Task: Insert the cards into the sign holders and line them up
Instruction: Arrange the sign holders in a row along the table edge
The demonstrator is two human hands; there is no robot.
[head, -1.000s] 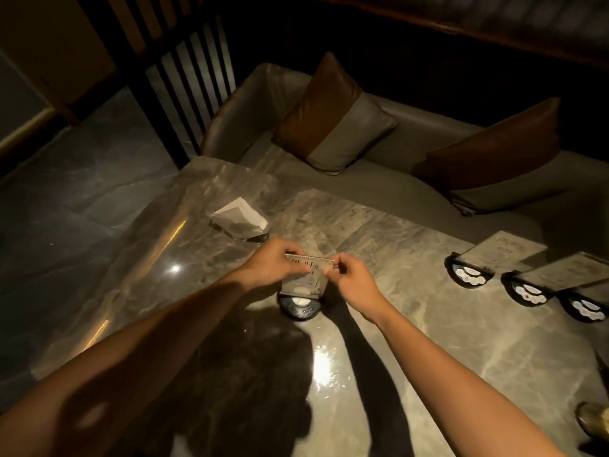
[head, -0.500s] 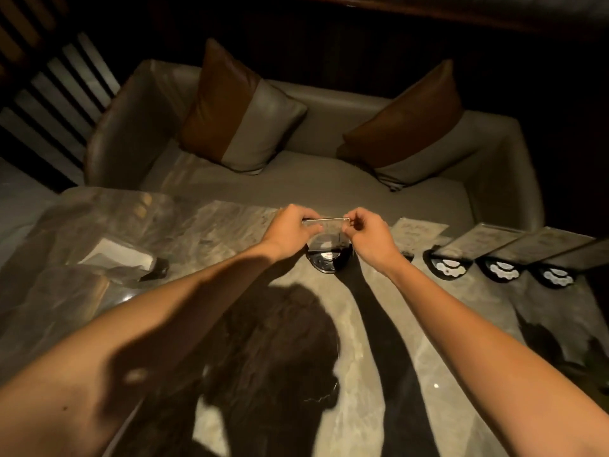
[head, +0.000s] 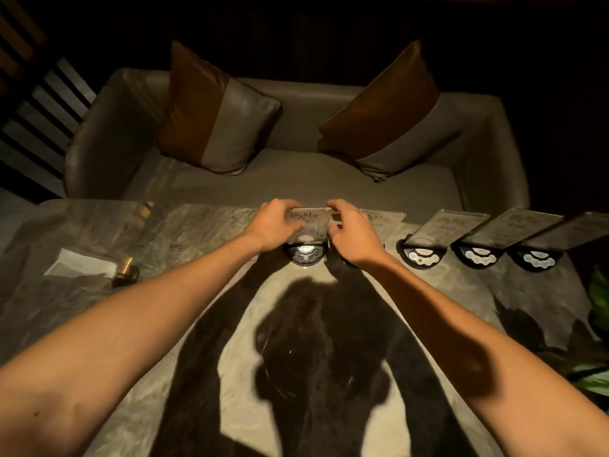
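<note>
My left hand point(head: 275, 225) and my right hand point(head: 351, 234) grip the two sides of a clear sign holder point(head: 309, 224) with a printed card inside it. It stands on its black round base point(head: 304, 255) at the table's far edge. To its right, partly hidden behind my right hand, stands another holder point(head: 382, 219). Beyond it, three more holders point(head: 456, 225) with cards lean back in a row on black bases.
A napkin holder with white napkins point(head: 82, 265) and a small brass piece point(head: 125, 267) sit at the left on the marble table point(head: 197, 291). A grey sofa point(head: 290, 179) with two brown cushions lies behind. Green leaves point(head: 598, 298) show at the right edge.
Both hands have carried the holder from the table's middle to the far edge, next to the row on the right. My view has swung right and now faces the sofa.
</note>
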